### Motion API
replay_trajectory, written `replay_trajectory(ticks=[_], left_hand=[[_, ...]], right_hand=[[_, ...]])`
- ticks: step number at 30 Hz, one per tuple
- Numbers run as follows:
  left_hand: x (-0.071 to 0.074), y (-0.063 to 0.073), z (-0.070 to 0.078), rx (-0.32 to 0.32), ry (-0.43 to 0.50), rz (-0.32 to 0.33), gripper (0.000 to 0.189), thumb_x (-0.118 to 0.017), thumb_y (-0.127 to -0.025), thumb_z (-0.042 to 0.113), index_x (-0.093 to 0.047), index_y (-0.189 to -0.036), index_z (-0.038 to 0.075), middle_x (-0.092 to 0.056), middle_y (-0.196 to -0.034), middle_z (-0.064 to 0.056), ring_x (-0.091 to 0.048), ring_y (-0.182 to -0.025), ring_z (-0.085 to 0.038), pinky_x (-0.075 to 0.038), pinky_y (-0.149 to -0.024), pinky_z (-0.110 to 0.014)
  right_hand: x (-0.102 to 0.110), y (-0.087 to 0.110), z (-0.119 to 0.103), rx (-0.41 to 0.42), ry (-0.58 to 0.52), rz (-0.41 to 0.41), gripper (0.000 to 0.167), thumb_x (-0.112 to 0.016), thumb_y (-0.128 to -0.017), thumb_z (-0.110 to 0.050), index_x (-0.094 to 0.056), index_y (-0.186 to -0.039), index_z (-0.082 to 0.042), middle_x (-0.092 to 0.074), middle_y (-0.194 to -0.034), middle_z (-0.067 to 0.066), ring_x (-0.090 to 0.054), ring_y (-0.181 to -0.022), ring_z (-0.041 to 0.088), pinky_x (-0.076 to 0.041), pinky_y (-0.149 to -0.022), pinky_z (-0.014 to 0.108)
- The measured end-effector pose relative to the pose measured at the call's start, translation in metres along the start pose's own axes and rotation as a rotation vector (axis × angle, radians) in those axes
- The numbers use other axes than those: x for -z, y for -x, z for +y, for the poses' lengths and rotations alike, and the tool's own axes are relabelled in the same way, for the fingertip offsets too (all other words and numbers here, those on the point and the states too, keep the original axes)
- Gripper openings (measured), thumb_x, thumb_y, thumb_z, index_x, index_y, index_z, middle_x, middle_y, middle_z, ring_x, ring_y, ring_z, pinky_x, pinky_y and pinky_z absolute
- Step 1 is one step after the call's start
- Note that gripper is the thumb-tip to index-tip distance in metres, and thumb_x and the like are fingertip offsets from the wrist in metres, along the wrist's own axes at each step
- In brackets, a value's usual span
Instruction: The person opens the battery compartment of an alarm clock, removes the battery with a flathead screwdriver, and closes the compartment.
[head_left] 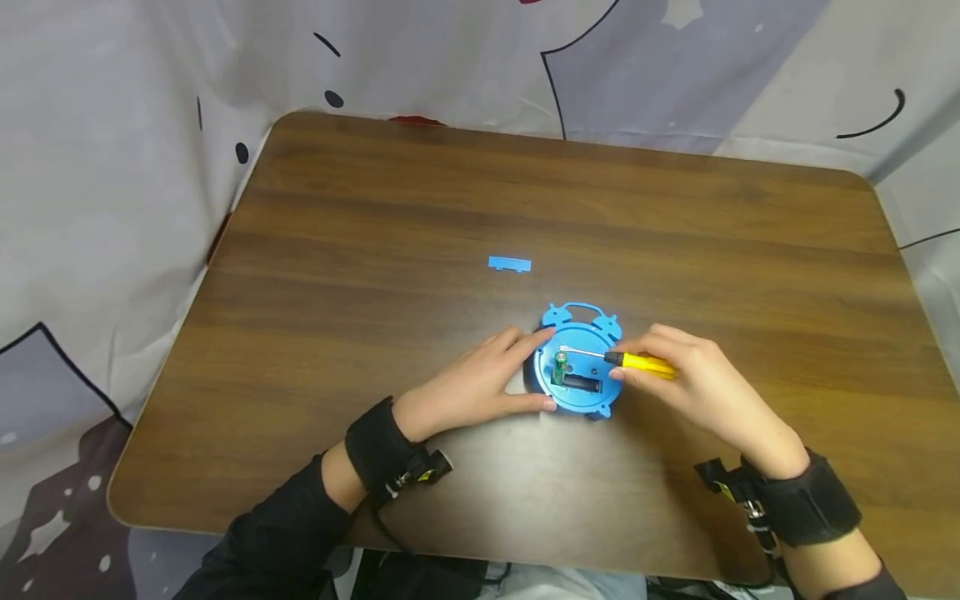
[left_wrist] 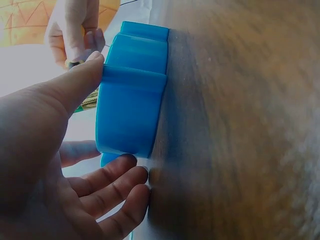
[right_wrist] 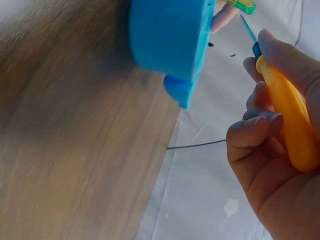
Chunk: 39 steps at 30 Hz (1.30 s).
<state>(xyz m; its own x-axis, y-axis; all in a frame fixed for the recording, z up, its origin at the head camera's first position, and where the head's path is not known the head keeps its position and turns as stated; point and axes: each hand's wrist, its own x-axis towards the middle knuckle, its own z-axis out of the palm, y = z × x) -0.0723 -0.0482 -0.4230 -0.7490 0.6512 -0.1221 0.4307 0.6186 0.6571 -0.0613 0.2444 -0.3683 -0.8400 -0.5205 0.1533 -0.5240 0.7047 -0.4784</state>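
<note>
A blue twin-bell alarm clock (head_left: pixel 583 337) lies on the table with its back facing up. My left hand (head_left: pixel 483 379) grips the clock's left side, thumb near its lower edge and fingers along the upper left. In the left wrist view, the clock's blue side wall (left_wrist: pixel 132 107) sits between thumb and fingers. From the dark battery slot (head_left: pixel 582 383) a green battery (head_left: pixel 560 367) sticks up at a tilt. My right hand (head_left: pixel 697 375) holds a screwdriver (head_left: pixel 648 365) by its yellow handle. Its metal tip is close to the battery's raised end; whether they touch I cannot tell.
A small blue battery cover (head_left: pixel 510 264) lies beyond the clock on the brown wooden table (head_left: pixel 375 208). A patterned curtain (head_left: pixel 420 58) hangs behind the table's far and left edges. Each wrist wears a black strap (head_left: pixel 810 504) with a camera and cable.
</note>
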Motion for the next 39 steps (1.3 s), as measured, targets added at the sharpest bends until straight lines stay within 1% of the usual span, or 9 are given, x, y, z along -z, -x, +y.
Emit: replay_trajectory(ticks=[4, 8, 12, 17, 23, 26, 29, 32, 39], left_hand=[[0.000, -0.001, 0.002, -0.003, 0.001, -0.007, 0.091, -0.070, -0.093, 0.059, -0.029, -0.165, 0.022, -0.052, -0.133, -0.007, -0.049, -0.109, -0.018, -0.048, -0.084, -0.031], [0.001, 0.000, 0.002, -0.006, 0.013, -0.017, 0.091, -0.071, -0.093, 0.057, -0.028, -0.165, 0.021, -0.051, -0.136, -0.008, -0.049, -0.111, -0.020, -0.049, -0.087, -0.033], [0.002, 0.001, -0.001, -0.008, 0.022, -0.021, 0.092, -0.072, -0.093, 0.056, -0.028, -0.165, 0.021, -0.051, -0.139, -0.010, -0.050, -0.114, -0.021, -0.050, -0.091, -0.036], [0.004, 0.004, -0.007, -0.008, 0.035, -0.007, 0.092, -0.073, -0.093, 0.056, -0.029, -0.165, 0.020, -0.051, -0.140, -0.010, -0.050, -0.114, -0.021, -0.049, -0.093, -0.037], [0.001, 0.006, -0.010, 0.005, 0.023, 0.000, 0.092, -0.073, -0.092, 0.056, -0.031, -0.164, 0.017, -0.051, -0.142, -0.011, -0.051, -0.117, -0.022, -0.050, -0.095, -0.037], [0.001, 0.006, -0.010, 0.005, 0.021, 0.004, 0.092, -0.074, -0.092, 0.056, -0.031, -0.164, 0.017, -0.051, -0.143, -0.012, -0.052, -0.118, -0.022, -0.051, -0.096, -0.039], [0.001, 0.007, -0.012, 0.005, 0.020, 0.008, 0.092, -0.073, -0.092, 0.055, -0.031, -0.164, 0.018, -0.051, -0.144, -0.013, -0.052, -0.119, -0.023, -0.052, -0.097, -0.040], [0.002, 0.009, -0.015, 0.015, 0.022, 0.016, 0.092, -0.074, -0.092, 0.054, -0.031, -0.164, 0.018, -0.051, -0.145, -0.013, -0.053, -0.121, -0.024, -0.052, -0.099, -0.041], [0.005, 0.015, -0.021, 0.044, 0.020, 0.032, 0.092, -0.077, -0.091, 0.053, -0.032, -0.163, 0.018, -0.053, -0.142, -0.012, -0.053, -0.118, -0.023, -0.052, -0.097, -0.040]], right_hand=[[0.002, 0.008, 0.003, -0.048, 0.004, 0.017, 0.031, -0.087, -0.082, -0.010, -0.078, -0.111, -0.015, -0.068, -0.094, -0.007, -0.052, -0.076, 0.005, -0.046, -0.065, 0.017], [0.005, 0.022, 0.010, -0.172, 0.057, 0.048, 0.030, -0.085, -0.086, -0.017, -0.077, -0.115, -0.015, -0.072, -0.098, -0.001, -0.055, -0.077, 0.011, -0.046, -0.064, 0.021], [0.007, 0.034, 0.020, -0.338, 0.117, 0.072, 0.030, -0.080, -0.092, -0.024, -0.073, -0.115, -0.006, -0.073, -0.100, 0.012, -0.057, -0.075, 0.020, -0.044, -0.060, 0.025], [0.006, 0.039, 0.030, -0.497, 0.151, 0.074, 0.039, -0.073, -0.098, -0.028, -0.064, -0.113, 0.006, -0.067, -0.082, 0.018, -0.049, -0.060, 0.021, -0.036, -0.050, 0.028], [0.006, 0.042, 0.044, -0.628, 0.193, 0.038, 0.047, -0.065, -0.102, -0.031, -0.059, -0.111, 0.015, -0.058, -0.069, 0.014, -0.044, -0.053, 0.022, -0.033, -0.048, 0.033], [0.008, 0.046, 0.054, -0.704, 0.203, -0.017, 0.051, -0.061, -0.104, -0.035, -0.059, -0.108, 0.015, -0.057, -0.073, 0.015, -0.047, -0.055, 0.024, -0.034, -0.048, 0.033], [0.010, 0.047, 0.062, -0.743, 0.203, -0.055, 0.051, -0.058, -0.105, -0.038, -0.060, -0.103, 0.013, -0.058, -0.077, 0.016, -0.052, -0.058, 0.027, -0.037, -0.051, 0.033], [0.007, 0.046, 0.066, -0.755, 0.187, -0.076, 0.050, -0.057, -0.105, -0.040, -0.057, -0.098, 0.010, -0.055, -0.075, 0.013, -0.053, -0.058, 0.026, -0.038, -0.051, 0.033], [0.000, 0.037, 0.066, -0.734, 0.168, -0.094, 0.054, -0.057, -0.106, -0.041, -0.056, -0.105, 0.013, -0.057, -0.070, 0.011, -0.051, -0.056, 0.023, -0.038, -0.051, 0.033]])
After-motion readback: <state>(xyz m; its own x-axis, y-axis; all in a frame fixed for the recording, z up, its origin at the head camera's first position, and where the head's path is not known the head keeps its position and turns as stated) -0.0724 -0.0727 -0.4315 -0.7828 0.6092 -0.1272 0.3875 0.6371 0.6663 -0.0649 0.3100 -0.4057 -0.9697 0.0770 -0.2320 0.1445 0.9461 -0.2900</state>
